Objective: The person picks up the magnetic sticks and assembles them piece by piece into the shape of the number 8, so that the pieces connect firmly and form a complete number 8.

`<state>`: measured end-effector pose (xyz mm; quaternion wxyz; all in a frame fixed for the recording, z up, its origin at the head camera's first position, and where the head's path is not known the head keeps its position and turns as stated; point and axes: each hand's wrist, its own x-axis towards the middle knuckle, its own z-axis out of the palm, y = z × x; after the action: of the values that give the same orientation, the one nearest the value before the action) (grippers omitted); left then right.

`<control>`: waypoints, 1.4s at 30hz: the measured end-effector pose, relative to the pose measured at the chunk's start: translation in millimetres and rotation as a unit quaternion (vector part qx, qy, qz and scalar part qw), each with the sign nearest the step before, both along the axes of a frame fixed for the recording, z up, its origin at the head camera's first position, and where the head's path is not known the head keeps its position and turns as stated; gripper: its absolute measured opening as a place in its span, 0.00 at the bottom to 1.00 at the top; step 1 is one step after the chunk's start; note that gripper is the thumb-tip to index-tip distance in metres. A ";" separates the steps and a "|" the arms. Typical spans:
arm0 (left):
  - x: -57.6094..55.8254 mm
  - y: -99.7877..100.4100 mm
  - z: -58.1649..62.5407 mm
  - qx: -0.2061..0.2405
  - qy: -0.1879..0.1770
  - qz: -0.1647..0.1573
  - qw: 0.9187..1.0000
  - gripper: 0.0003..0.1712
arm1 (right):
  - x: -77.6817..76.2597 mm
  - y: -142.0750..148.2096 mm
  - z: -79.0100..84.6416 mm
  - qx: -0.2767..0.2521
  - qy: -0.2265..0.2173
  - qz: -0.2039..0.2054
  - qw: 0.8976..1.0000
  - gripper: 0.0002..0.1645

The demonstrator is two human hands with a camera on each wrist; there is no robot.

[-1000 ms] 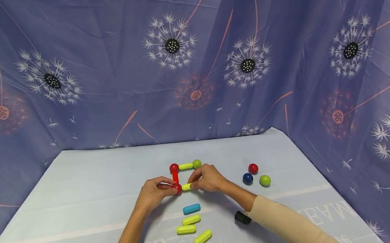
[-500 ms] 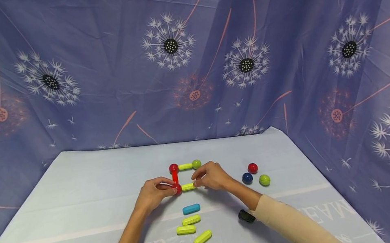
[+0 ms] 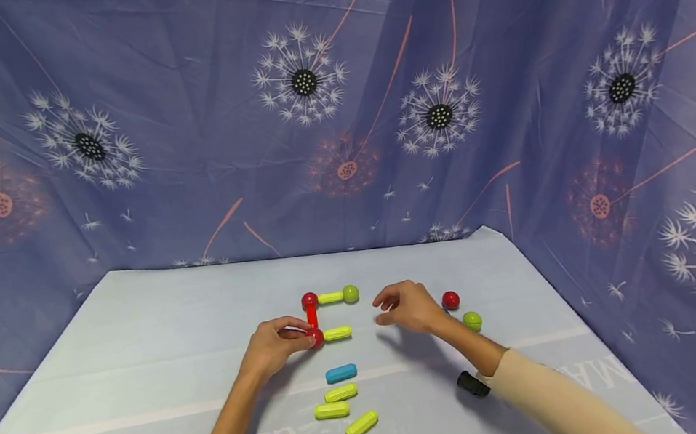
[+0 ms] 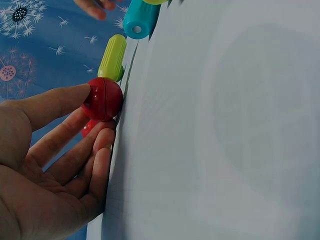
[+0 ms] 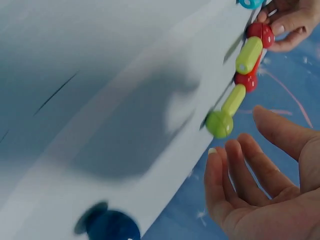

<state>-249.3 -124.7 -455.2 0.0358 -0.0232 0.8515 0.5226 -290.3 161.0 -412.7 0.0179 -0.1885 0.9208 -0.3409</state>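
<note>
My left hand [image 3: 276,347] pinches the near red ball [image 4: 107,99] between thumb and fingers. From that ball a yellow-green rod [image 3: 338,333] points right, its far end free. A red rod [image 3: 312,316] joins the near ball to a second red ball [image 3: 310,300] farther back. Another yellow-green rod [image 3: 331,298] links this one to a green ball [image 3: 350,293]. My right hand [image 3: 411,307] hovers to the right of these joined pieces, fingers loosely bent and holding nothing. In the right wrist view a dark blue ball [image 5: 112,226] lies below that hand.
Toward the front lie a blue rod [image 3: 341,373] and several loose yellow-green rods [image 3: 332,410]. Right of the right hand are a loose red ball [image 3: 450,299] and a green ball [image 3: 472,321]. A patterned cloth [image 3: 337,138] hangs behind the white-covered table [image 3: 139,332].
My right hand has let go of the yellow-green rod and moved right, toward the loose balls, now mostly covering the blue one in the head view. The left hand stays on the red ball.
</note>
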 end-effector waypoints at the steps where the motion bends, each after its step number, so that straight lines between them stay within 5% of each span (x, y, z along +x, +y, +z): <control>1: 0.1 -0.2 0.0 0.001 0.000 0.000 1.000 0.13 | 0.5 4.5 1.2 -0.001 0.003 -0.002 1.000 0.16; 21: 0.0 -1.7 -0.9 0.003 -0.001 -0.001 1.000 0.13 | 3.2 84.6 9.2 0.019 0.005 -0.098 0.995 0.15; 42: -0.9 -2.7 -1.2 0.019 0.005 -0.006 1.000 0.12 | 10.3 96.8 -9.4 0.071 -0.004 -0.073 0.995 0.23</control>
<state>-250.3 -127.4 -456.3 0.0350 -0.0143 0.8419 0.5383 -280.0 257.8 -422.1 0.0103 -0.1175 0.9538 -0.2764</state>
